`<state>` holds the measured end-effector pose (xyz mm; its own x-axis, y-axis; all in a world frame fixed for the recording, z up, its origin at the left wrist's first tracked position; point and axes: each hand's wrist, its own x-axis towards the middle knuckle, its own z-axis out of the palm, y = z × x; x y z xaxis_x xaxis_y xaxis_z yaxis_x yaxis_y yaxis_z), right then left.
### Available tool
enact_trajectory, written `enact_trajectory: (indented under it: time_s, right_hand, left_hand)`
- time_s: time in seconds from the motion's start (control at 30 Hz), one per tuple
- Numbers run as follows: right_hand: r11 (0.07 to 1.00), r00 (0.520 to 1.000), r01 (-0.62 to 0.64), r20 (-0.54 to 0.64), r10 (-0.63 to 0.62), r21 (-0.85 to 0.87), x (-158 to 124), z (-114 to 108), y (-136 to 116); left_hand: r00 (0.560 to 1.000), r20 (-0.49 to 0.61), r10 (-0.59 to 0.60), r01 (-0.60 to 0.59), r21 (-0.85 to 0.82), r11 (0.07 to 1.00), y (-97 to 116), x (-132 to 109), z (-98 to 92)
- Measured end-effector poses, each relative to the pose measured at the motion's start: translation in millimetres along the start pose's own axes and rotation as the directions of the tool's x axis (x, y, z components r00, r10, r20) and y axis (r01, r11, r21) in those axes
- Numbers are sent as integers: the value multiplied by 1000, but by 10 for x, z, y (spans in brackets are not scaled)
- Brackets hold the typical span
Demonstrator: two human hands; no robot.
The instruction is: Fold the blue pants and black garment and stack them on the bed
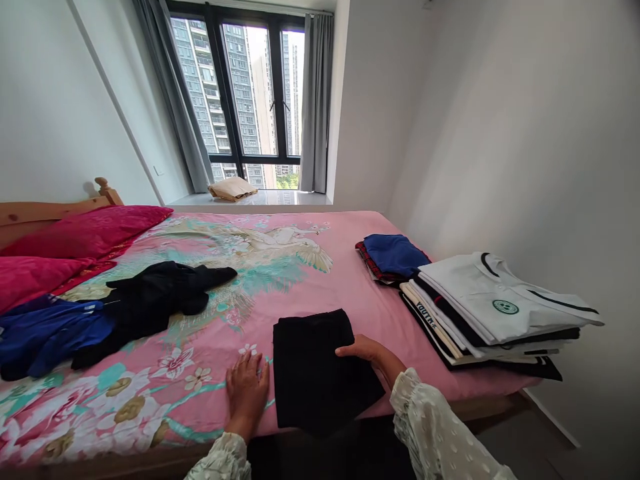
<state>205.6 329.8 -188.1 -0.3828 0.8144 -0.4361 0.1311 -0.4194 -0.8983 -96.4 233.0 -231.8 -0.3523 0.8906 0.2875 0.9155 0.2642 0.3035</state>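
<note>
A folded black garment lies at the bed's front edge, its lower corner reaching over that edge. My right hand grips its right side, with the thumb on top and the fingers hidden underneath. Just left of the cloth, my left hand rests flat on the bedsheet, fingers stretched out and holding nothing. What kind of garment the black one is, I cannot tell.
To the right stands a stack of folded shirts, a white one on top. Behind it sits a smaller pile with blue cloth. Loose black clothing and blue clothing lie left, near red pillows.
</note>
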Motion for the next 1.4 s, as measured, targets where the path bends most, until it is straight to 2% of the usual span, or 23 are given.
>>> enact_trajectory:
  time_s: [0.13,0.33,0.7,0.8,0.93,1.03,1.13,1.23,1.3,1.4]
  right_hand:
    - [1000,1000,-19,-8,19,-15,81,103,52]
    - [1000,1000,6,-13,-5,6,-7,188,106]
    - [996,996,69,-66,-66,51,-63,249,213]
    - [992,988,123,-102,-119,33,-146,259,166]
    - [982,977,189,-99,-188,2,-266,203,-71]
    - [975,971,220,-92,-222,-26,-323,64,-359]
    - [978,972,206,-104,-209,-46,-380,-162,-701]
    - [976,968,205,-130,-213,-75,-403,-479,-1053]
    - [968,955,223,-173,-241,-115,-365,-739,-1282]
    - [957,921,238,-274,-276,-165,-217,-1174,-1636]
  left_hand:
    - [1000,19,9,-11,88,996,18,-39,76]
    - [994,100,31,-59,291,955,34,-76,157]
    - [973,228,-38,-31,292,956,126,-46,50]
    - [971,237,-28,-45,300,953,120,-63,31]
    - [980,191,-63,-4,333,943,187,-14,77]
    - [978,195,-81,17,314,949,449,147,152]
    - [956,282,80,-145,216,966,858,287,244]
    - [936,290,198,-250,153,956,1167,320,373]
    - [945,256,203,-247,154,957,1237,306,468]
    - [955,215,207,-246,174,954,1192,294,579]
